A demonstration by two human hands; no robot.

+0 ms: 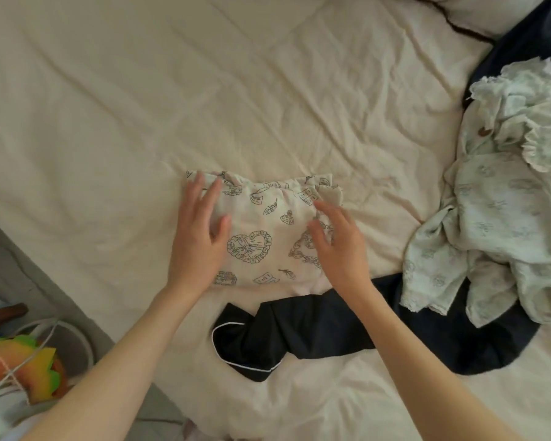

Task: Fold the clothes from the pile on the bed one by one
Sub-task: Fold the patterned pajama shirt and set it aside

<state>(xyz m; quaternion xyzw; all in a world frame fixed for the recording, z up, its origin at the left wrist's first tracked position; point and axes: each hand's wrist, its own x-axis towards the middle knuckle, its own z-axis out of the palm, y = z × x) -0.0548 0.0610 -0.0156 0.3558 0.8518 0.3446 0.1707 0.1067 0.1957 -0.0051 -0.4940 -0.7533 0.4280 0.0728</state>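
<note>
Smoothing the folded printed garment (261,230) on the bed (140,106) — left hand (201,230) and right hand (337,246) flat, fingers straight, gripping nothing. Best pressed outward, squaring edges.

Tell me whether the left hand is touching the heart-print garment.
Touching. The head view shows the left hand lying flat on the heart-print garment, fingers spread across its left edge.

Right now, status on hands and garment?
Both hands, left and right, open, flat on folded printed garment. Dark garment beside its near edge. Unfolded pile at right.
</note>
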